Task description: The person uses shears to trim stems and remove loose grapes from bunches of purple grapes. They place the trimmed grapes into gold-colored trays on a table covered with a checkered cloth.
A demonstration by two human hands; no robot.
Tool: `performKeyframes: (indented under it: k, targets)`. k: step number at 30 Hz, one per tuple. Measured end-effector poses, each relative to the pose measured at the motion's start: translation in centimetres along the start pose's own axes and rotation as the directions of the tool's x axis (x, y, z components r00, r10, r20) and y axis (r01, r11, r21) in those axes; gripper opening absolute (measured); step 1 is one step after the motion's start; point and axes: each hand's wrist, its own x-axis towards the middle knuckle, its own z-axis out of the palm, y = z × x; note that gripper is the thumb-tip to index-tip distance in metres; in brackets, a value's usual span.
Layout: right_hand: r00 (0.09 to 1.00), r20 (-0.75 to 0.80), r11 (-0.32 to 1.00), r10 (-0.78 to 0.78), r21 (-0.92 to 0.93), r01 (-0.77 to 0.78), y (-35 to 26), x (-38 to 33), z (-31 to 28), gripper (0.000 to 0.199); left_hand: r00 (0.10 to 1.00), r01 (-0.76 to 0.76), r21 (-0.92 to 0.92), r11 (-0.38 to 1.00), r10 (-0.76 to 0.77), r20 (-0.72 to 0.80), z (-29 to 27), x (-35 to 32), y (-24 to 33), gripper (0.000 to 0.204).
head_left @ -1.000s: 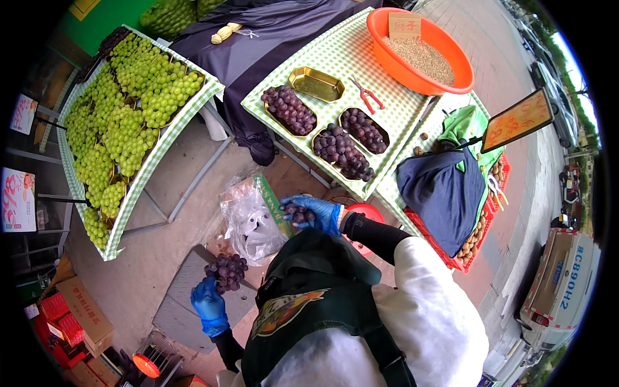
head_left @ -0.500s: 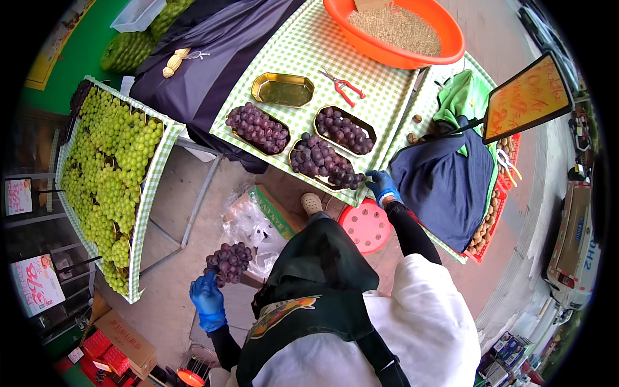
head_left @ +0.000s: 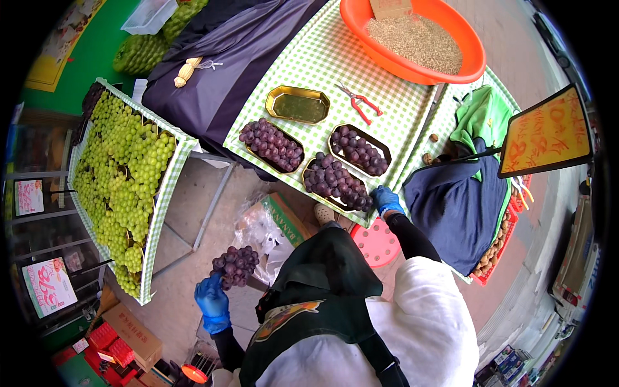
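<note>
My left hand [head_left: 211, 302], in a blue glove, is closed on the stem end of a bunch of dark grapes [head_left: 236, 266]. It holds the bunch low at the left, over the floor and away from the table. My right hand [head_left: 388, 201], also gloved in blue, is at the table's near corner. It is beside the right end of a tray of dark grapes [head_left: 336, 182]; its fingers show too little to tell their grip. Two more filled trays, the left grape tray [head_left: 271, 146] and right grape tray [head_left: 360, 151], lie behind it. An empty gold tray [head_left: 297, 105] and red-handled pruning snips [head_left: 358, 103] sit farther back.
An orange basin [head_left: 419, 39] of small brown grains stands at the back of the checked table [head_left: 316, 51]. Green grapes [head_left: 122, 174] fill a stand at left. A pink stool [head_left: 375, 244] and an open carton [head_left: 284, 222] are below. A yellow sign [head_left: 547, 132] juts in at right.
The whole view has shifted, so the table and stand appear farther right and lower. My left hand still holds the grapes; my right hand stays by the tray's end.
</note>
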Motion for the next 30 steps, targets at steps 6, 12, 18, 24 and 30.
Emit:
performKeyframes:
  k: [6,12,18,24,30]
  targets:
    - [0.993,-0.113,0.96,0.034,0.281,-0.001,0.9,-2.8,-6.0,0.027,1.0,0.028,-0.015,0.999,-0.028,-0.006,0.3,0.6,-0.2,0.025]
    - [0.865,-0.124,0.103,0.487,0.991,0.084,6.0,1.7,-6.0,0.021,1.0,0.006,-0.024,1.0,-0.006,0.027,0.7,2.4,-0.1,0.024]
    - [0.757,-0.309,0.485,0.576,0.874,-0.012,7.9,12.9,-9.4,0.034,0.997,0.009,0.027,1.0,-0.011,0.078,0.7,4.0,0.2,0.022]
    - [0.663,-0.547,0.838,0.511,0.488,-0.243,8.4,20.2,-11.2,0.03,0.976,-0.003,0.137,0.991,-0.026,0.215,0.1,5.0,1.5,0.024]
    - [0.655,-0.647,0.92,0.39,0.242,-0.308,10.5,23.9,-11.5,0.027,0.959,0.003,0.164,0.987,-0.05,0.279,0.0,6.4,2.9,0.028]
